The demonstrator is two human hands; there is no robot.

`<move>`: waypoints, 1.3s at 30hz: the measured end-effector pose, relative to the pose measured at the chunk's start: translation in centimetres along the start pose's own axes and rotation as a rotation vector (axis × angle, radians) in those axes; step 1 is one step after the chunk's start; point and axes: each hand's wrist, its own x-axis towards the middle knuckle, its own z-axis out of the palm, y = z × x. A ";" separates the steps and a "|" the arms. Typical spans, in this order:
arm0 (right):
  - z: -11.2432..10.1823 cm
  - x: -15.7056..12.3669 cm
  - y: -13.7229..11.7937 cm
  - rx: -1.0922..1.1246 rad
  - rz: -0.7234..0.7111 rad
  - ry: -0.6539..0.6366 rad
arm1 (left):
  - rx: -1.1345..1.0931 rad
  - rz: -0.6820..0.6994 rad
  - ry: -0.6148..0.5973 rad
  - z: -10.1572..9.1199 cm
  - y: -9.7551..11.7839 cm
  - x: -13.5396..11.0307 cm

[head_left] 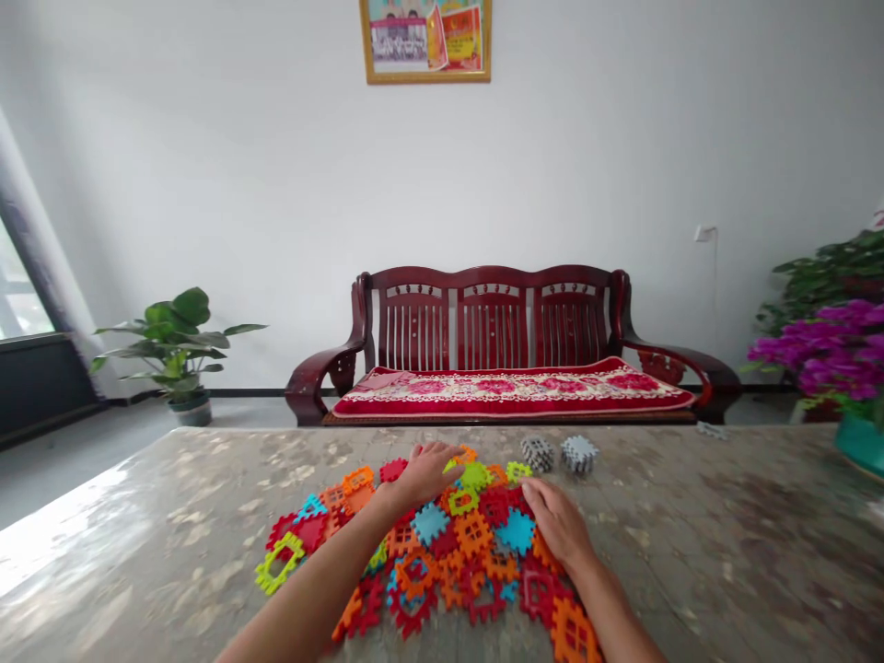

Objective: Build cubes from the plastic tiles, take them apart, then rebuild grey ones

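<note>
Interlocking plastic tiles with toothed edges, in red, orange, blue and lime green, lie in a loose pile on the table. My left hand (428,470) reaches over the far part of the pile with its fingers stretched out, near a lime green tile (476,476). At the pile's right side, my right hand (558,520) lies against the tiles, fingers extended toward the far left; its palm side is hidden. Near it are a blue tile (516,531) and an orange window-shaped tile (575,632). Beyond the right hand stand a dark grey tile stack (537,454) and a light grey-blue tile stack (578,454).
The patterned table covering (691,534) extends to both sides. Past its far edge stands a dark red wooden bench (490,322) with a floral cover (511,391). A potted plant (183,359) is at left; purple flowers (829,354) in a teal pot (860,447) stand at right.
</note>
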 end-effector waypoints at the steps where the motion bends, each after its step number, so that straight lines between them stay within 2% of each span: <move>1: -0.1 0.0 0.0 0.045 0.010 0.005 | -0.006 -0.034 0.038 -0.5 -0.4 -1.2; 3: -0.2 0.1 0.1 0.122 0.026 0.041 | -0.018 -0.146 0.123 -1.4 -1.5 -4.0; 6: -0.2 0.3 0.4 0.165 0.031 0.106 | -0.017 -0.432 0.282 -2.2 -3.9 -8.9; 8: 0.0 0.4 0.5 0.157 0.033 0.103 | 0.010 -0.620 0.362 -2.2 -5.6 -12.2; 10: 0.1 0.4 0.6 0.151 0.037 0.047 | -0.010 -0.816 0.387 -2.0 -6.9 -14.8; 13: 0.1 0.3 0.7 0.216 0.048 -0.041 | -0.029 -0.979 0.364 -1.1 -7.8 -16.9; 15: -0.1 0.2 0.8 0.307 0.051 -0.034 | -0.035 -0.995 0.334 -0.4 -7.8 -17.3; 20: -0.9 0.1 1.2 0.452 0.111 0.085 | 0.042 -0.874 0.311 1.2 -7.0 -16.8; 29: -1.1 0.1 0.7 0.534 0.158 0.155 | 0.029 -0.815 0.323 0.9 -7.1 -16.5; 34: -1.0 0.2 0.7 0.515 0.164 0.166 | 0.014 -0.802 0.332 1.0 -7.0 -16.6; 39: -0.9 0.4 0.3 0.404 0.159 0.097 | -0.019 -0.785 0.347 1.0 -7.2 -16.6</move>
